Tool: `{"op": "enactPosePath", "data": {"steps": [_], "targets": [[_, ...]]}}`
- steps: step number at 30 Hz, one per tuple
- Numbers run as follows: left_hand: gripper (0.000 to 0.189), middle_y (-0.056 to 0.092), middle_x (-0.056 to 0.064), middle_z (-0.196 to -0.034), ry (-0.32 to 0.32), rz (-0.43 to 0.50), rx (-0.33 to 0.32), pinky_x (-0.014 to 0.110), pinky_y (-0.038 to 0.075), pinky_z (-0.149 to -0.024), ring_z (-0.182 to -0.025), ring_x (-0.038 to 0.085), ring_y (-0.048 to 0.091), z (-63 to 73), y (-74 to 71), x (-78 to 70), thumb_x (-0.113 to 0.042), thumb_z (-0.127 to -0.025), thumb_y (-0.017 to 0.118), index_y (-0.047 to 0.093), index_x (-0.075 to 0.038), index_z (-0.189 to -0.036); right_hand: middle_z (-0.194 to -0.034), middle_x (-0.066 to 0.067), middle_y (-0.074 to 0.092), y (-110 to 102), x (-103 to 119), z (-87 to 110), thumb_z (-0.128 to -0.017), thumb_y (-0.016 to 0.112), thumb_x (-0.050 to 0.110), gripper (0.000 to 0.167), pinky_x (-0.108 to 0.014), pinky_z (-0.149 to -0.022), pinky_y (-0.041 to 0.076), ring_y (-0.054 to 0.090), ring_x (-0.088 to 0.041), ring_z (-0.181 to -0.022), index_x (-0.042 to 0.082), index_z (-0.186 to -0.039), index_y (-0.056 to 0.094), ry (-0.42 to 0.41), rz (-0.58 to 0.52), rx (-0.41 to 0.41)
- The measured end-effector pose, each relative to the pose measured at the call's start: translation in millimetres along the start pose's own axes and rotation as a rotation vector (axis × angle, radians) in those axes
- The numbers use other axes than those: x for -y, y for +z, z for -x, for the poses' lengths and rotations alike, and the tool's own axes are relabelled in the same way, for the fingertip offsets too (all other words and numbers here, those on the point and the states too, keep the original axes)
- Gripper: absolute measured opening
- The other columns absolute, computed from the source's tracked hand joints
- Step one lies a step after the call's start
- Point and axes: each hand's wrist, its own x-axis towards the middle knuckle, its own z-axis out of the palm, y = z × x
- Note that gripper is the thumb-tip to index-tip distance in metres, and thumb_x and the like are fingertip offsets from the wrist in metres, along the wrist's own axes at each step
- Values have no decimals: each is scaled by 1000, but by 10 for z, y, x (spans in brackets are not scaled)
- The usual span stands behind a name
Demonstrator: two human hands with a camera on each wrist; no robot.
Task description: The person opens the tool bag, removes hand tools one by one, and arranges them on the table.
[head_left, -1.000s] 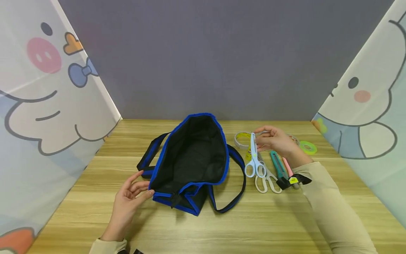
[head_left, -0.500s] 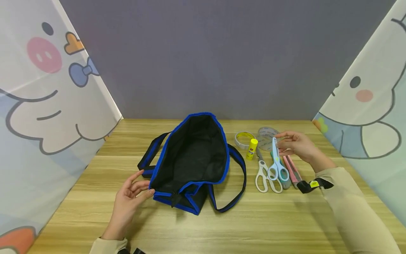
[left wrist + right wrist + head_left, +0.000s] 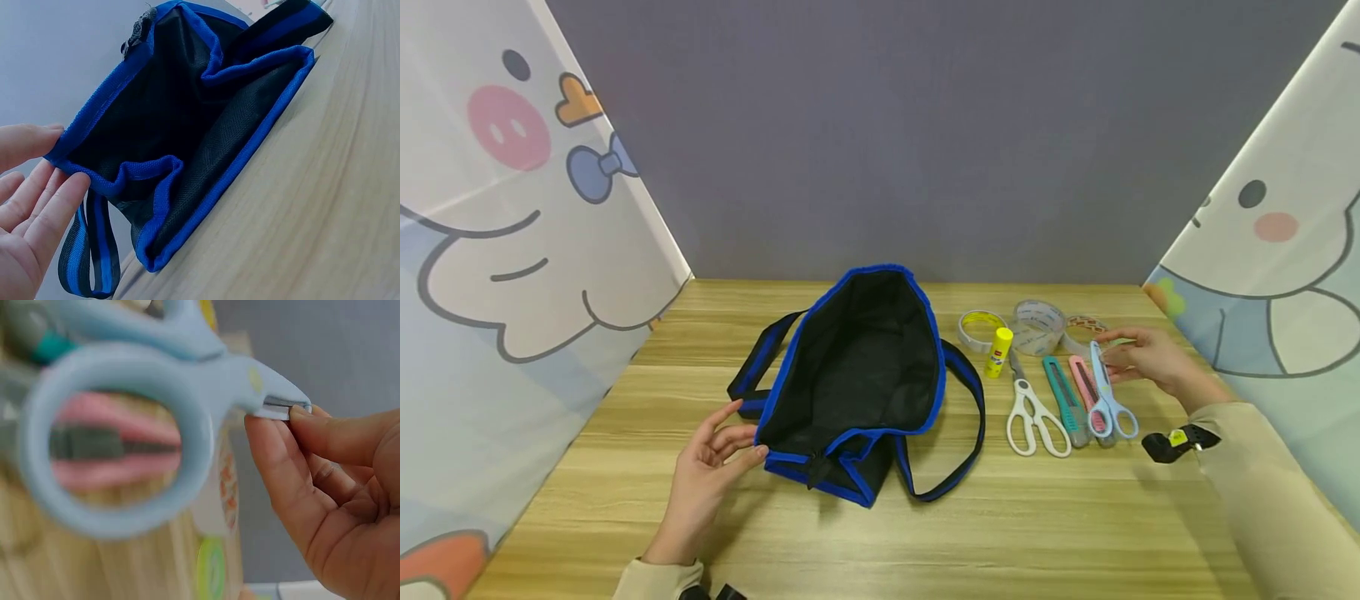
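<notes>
My left hand [image 3: 703,475] pinches the blue-trimmed rim of a black tote bag [image 3: 857,375] at its near left corner. The bag lies on its side with its mouth gaping; the left wrist view shows thumb and fingers [image 3: 47,206] on the trim. Light blue scissors [image 3: 1105,396] hang handles-down from my right hand [image 3: 1150,362], which pinches them by the blade tip. In the head view they overlap a pink utility knife [image 3: 1084,379]. Beside that lie a teal utility knife [image 3: 1063,400] and white-handled scissors [image 3: 1028,417].
A yellow glue stick [image 3: 998,352] stands near a tape roll [image 3: 977,331]. Clear tape [image 3: 1037,325] and another roll [image 3: 1078,329] sit further right. A green tape roll [image 3: 212,569] shows in the right wrist view. A grey panel [image 3: 880,142] rises behind the wooden table [image 3: 925,542].
My right hand has carried the light blue scissors rightward, from over the glue stick, past the white scissors and teal knife, to beside the pink knife. My left hand keeps its place on the bag.
</notes>
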Motion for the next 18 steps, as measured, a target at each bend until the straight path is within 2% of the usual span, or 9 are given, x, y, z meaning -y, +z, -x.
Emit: {"op": "enactPosePath", "data": {"steps": [2,4,6,10,13,18], "targets": [[68,73,-3,-99,2,-4,1,23,58,-73,-91,11,69,-2,-1,0,24,-81,65,53,-12,-138,-86,-3,65,-54,-45,-1,-95,55,-6,26,-32,-67,60,64,-12,-72,-4,-120,62,24,53,-21],[69,73,-3,-99,3,-6,0,23,58,-73,-91,11,69,-4,-2,1,24,-80,65,54,-16,-136,-85,-5,65,-103,-92,-8,-95,55,-5,35,-33,-65,60,64,-13,-69,-19,-126,50,46,93,-27],[69,73,-3,-99,3,-8,-1,22,58,-73,-90,11,69,-5,-2,3,24,-80,66,54,-16,-136,-85,-5,65,-155,-150,-22,-95,55,-4,42,-33,-65,60,65,-14,-68,-23,-130,42,77,131,-20],[69,73,-3,-99,2,-5,2,22,58,-73,-91,11,69,-7,-2,8,24,-81,65,54,-16,-136,-86,-4,63,-232,-268,-58,-97,52,-1,47,-34,-67,58,63,-15,-70,-23,-136,36,152,185,26],[69,73,-3,-99,3,-7,4,22,58,-73,-91,11,69,-5,0,12,24,-81,65,54,-16,-136,-84,-2,61,-255,-350,-89,-98,52,1,47,-33,-67,58,61,-15,-71,-21,-136,36,201,180,52],[69,73,-3,-99,-1,-5,2,23,58,-72,-90,11,69,1,7,14,23,-81,65,54,-17,-136,-83,0,65,-250,-467,-133,-99,53,0,48,-30,-64,58,62,-12,-69,-22,-136,32,203,138,58]]}}
